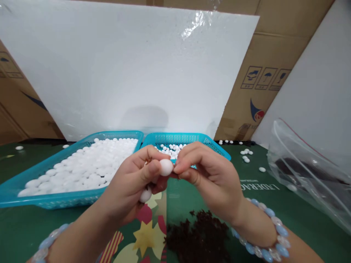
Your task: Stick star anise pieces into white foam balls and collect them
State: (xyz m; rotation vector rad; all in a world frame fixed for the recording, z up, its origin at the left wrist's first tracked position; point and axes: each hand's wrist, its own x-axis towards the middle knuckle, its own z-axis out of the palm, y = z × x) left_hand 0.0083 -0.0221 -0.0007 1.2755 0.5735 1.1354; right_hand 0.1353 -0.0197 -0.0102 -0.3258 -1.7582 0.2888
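Observation:
My left hand (127,184) is closed, with a smooth white foam-like ball (166,167) pinched between thumb and index finger. Lower down, its curled fingers hold a second white ball (145,195). My right hand (215,175) is closed in a pinch at the right side of the first ball, the fingertips against it. A tiny dark bit shows by those fingertips, too small to name. Below the right hand, a loose pile of dark brown shreds (199,237) lies on the green table covering (246,215).
A blue tray (55,202) full of white balls stands at left. Behind my hands, a blue basket (216,148) holds smaller white pieces. A clear zip bag (282,146) with dark material lies at right. Loose white balls (246,151) sit near the back white board (137,73).

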